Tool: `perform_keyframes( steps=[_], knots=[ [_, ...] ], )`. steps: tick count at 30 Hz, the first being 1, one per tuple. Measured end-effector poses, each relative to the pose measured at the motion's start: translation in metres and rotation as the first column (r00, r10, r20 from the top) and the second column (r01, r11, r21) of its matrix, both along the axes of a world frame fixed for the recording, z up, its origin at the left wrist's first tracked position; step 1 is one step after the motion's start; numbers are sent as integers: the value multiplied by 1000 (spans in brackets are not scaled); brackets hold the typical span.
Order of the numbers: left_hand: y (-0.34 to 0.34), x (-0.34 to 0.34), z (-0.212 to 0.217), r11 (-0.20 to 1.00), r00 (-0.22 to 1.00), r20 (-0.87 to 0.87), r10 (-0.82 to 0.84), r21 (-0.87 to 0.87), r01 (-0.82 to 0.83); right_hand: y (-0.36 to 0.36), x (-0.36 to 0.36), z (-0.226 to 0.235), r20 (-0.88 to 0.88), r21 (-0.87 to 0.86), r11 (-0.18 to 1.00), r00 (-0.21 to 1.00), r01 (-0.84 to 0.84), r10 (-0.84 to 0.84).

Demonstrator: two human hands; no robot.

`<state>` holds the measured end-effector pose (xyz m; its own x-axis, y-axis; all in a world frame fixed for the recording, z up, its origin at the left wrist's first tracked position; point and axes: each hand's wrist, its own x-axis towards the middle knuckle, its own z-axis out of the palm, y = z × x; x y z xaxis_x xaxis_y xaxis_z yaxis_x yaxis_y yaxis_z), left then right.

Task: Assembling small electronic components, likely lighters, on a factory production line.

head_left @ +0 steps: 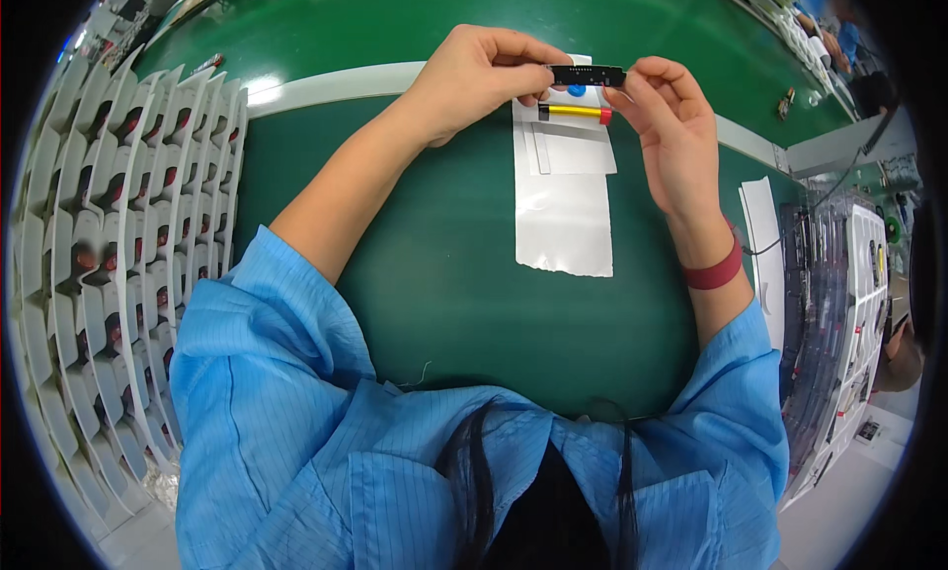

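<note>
Both my hands hold a small black rectangular part (589, 76) up over the green work surface. My left hand (474, 76) pinches its left end with thumb and fingertips. My right hand (664, 116) grips the right end; a red band sits on that wrist. Just under the part lies a yellow cylinder with a black end and a red cap (575, 111), resting on white paper sheets (563, 205). A blue spot shows between the part and the cylinder.
A large white tray with many slots holding dark and red pieces (128, 244) fills the left. Another rack with black and white parts (839, 304) stands at the right. A pale strip (326, 84) crosses the green mat (444, 274) at the back.
</note>
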<state>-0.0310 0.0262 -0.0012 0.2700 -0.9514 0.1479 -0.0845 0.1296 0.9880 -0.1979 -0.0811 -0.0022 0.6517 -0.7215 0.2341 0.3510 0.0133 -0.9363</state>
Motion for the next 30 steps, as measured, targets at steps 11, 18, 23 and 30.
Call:
perform_keyframes(
  steps=[11, 18, 23, 30],
  knots=[
    [2, 27, -36, 994, 788, -611, -75, -108, 11, 56, 17, -4, -388, -910, 250, 892, -332, -230],
    [3, 14, -29, 984, 744, -667, 35, -106, -141, 41, 34, 28, -716, -641, 486, 692, -595, -97],
    [5, 18, -27, 969, 730, -679, 73, -126, -214, 29, 38, 10, -677, -634, 555, 733, -538, -63],
    [-5, 17, -28, 972, 727, -686, 37, -145, -186, 57, -2, 21, -321, -946, 14, 929, -324, -186]
  ],
)
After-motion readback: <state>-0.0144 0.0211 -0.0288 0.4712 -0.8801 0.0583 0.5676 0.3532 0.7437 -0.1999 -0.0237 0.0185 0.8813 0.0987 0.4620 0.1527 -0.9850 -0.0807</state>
